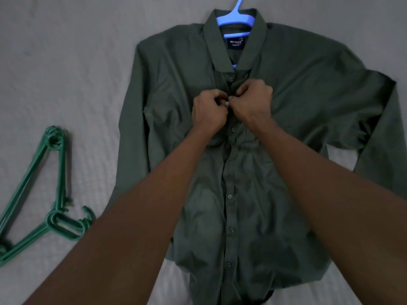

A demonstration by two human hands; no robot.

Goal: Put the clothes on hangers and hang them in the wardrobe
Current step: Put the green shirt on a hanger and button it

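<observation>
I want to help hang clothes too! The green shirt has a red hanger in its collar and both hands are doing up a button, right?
Not quite: the hanger in the green shirt collar is blue, not red, as the head view shows. The left hand and right hand are indeed pinching at a button.

A grey cloth cover (66,73) lies flat under everything, spreading out on all sides of the grip. Left of the grip it shows its widest stretch, with faint woven ridges. Beyond the grip it runs to the top edge, slightly mottled.
</observation>
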